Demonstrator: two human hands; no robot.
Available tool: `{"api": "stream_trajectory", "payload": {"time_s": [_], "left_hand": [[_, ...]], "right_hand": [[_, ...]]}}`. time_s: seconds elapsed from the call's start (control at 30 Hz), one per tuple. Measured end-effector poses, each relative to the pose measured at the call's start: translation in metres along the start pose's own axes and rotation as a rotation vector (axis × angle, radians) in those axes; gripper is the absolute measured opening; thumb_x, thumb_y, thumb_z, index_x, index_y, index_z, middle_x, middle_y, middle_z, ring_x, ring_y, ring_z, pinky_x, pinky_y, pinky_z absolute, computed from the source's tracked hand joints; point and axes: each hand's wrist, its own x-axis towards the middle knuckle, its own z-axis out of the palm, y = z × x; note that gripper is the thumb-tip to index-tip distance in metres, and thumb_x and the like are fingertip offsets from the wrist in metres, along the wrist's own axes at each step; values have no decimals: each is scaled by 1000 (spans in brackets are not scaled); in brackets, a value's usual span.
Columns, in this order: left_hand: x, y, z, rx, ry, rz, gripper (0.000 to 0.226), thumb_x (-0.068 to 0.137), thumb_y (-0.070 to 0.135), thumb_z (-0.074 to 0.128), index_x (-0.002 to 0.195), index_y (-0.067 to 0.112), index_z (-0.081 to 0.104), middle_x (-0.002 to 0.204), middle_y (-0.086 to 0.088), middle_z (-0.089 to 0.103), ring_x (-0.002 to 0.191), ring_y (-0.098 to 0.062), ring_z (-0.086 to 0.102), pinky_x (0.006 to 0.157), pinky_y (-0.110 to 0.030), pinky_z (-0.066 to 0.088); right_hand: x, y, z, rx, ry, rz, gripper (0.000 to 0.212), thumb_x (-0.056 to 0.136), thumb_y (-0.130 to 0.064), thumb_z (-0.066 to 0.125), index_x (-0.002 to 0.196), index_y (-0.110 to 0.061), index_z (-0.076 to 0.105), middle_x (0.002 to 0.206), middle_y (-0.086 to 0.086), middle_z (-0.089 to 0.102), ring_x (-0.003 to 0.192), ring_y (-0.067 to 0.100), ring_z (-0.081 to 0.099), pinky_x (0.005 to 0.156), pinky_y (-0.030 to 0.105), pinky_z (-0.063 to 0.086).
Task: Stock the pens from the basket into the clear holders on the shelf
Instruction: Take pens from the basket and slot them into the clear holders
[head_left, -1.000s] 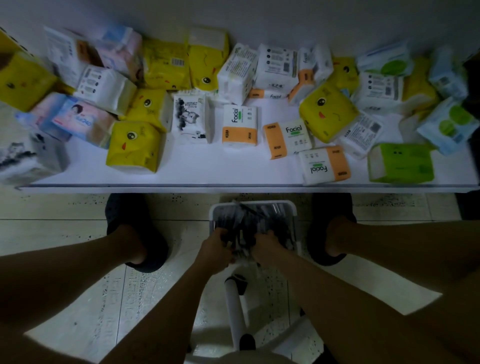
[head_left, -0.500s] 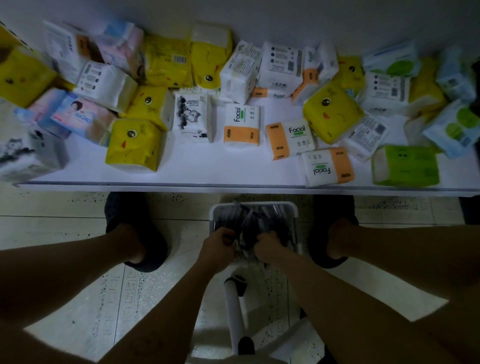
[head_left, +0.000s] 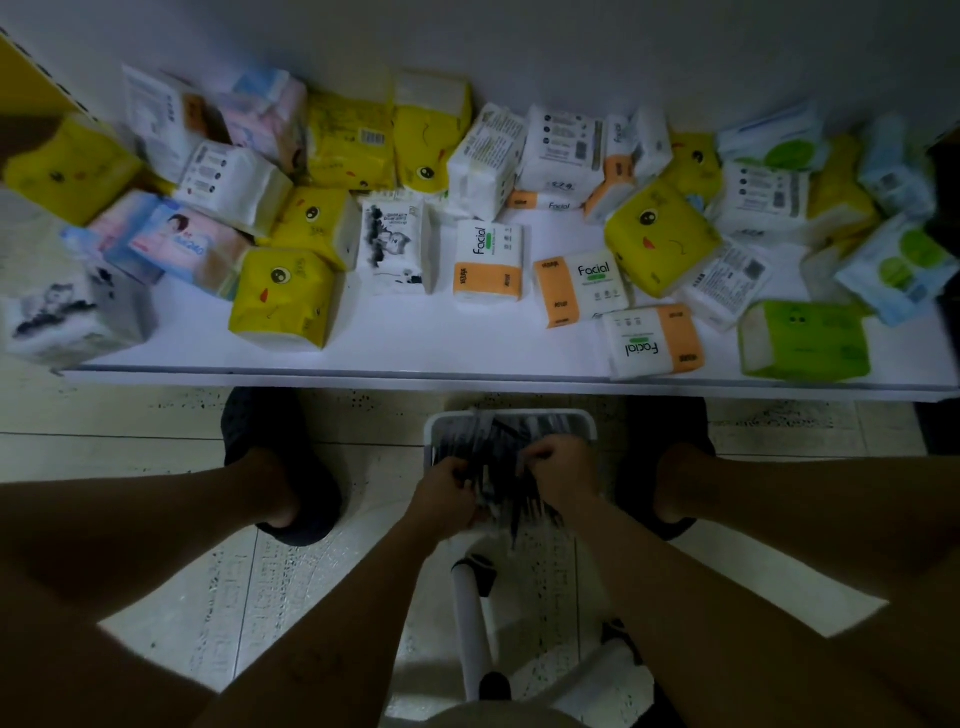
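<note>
One long white shelf (head_left: 467, 338) fills the top of the view, crowded with tissue packs (head_left: 283, 296), and no clear holders anywhere in sight. Below its edge, on the tiled floor (head_left: 130, 415) between two dark slippers (head_left: 283, 467), sits the white basket (head_left: 591, 431), loaded with dark pens (head_left: 483, 441). Both hands are down in it. The left hand (head_left: 447, 499) is at the near side, fingers curled round a bunch of pens. The right hand (head_left: 563, 475) is just beside it, fingers hooked into the same tangle and apparently gripping too, though blur hides the fingertips. I'd call this the gathering step, early in the job, with nothing visibly stocked. The next move calls for squaring the bunch, a firm grip, a lift clear of the rim, then finding those holders, which are out of frame.
</note>
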Motion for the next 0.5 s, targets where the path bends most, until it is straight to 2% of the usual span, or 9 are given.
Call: {"api": "stream_trajectory", "payload": {"time_s": [0.07,0.13,0.2,0.27,0.33,0.37,0.43,0.5], "left_hand": [[-1,5,-1,-15,-23,-20,28,93,4,44,117,11,55,108,-12,62,93,-24,64,75,-33,57],[-6,12,-2,-8,-3,-4,27,93,6,40,113,9,58,107,-15,62,92,-27,62,76,-34,55],[-10,19,-3,-15,50,15,25,96,12,37,110,8,57,104,-20,62,94,-33,61,77,-37,51],[-20,28,-7,-41,92,42,29,101,24,32,108,9,56,100,-19,64,95,-33,63,81,-42,53],[-28,36,-12,-53,109,135,39,102,37,30,100,11,59,92,-15,67,87,-28,65,79,-44,55],[-33,41,-15,-69,115,190,42,103,38,29,93,11,60,85,-12,66,79,-24,65,74,-41,57],[-47,53,-22,-140,111,216,42,104,32,30,81,12,58,68,-5,60,62,-16,58,59,-26,53],[-65,63,-30,-232,94,255,36,105,28,30,90,9,57,64,-5,58,57,-13,56,54,-22,47]], "right_hand": [[-2,-9,-13,29,-6,21,17,85,5,60,80,-11,66,82,-1,60,81,19,57,74,29,49],[-5,-15,-20,62,21,29,29,79,6,63,68,-18,50,72,-1,52,71,18,50,64,25,43],[-12,-21,-23,115,45,9,28,76,6,65,66,-15,48,66,2,48,65,19,49,54,22,37],[-20,-26,-26,188,66,-20,15,79,5,62,81,-8,56,72,3,53,65,16,53,50,20,39],[-32,-37,-31,266,50,-46,13,87,2,57,92,-9,56,75,0,57,64,11,56,47,15,43],[-37,-42,-33,298,36,-60,9,91,-3,55,92,-12,58,75,0,60,63,12,61,49,17,48],[-48,-55,-37,339,39,-107,13,96,-21,55,86,-19,62,74,-1,67,65,16,68,61,33,59],[-58,-71,-43,359,54,-180,18,95,-28,57,80,-21,63,72,0,70,65,15,69,65,37,57]]}}
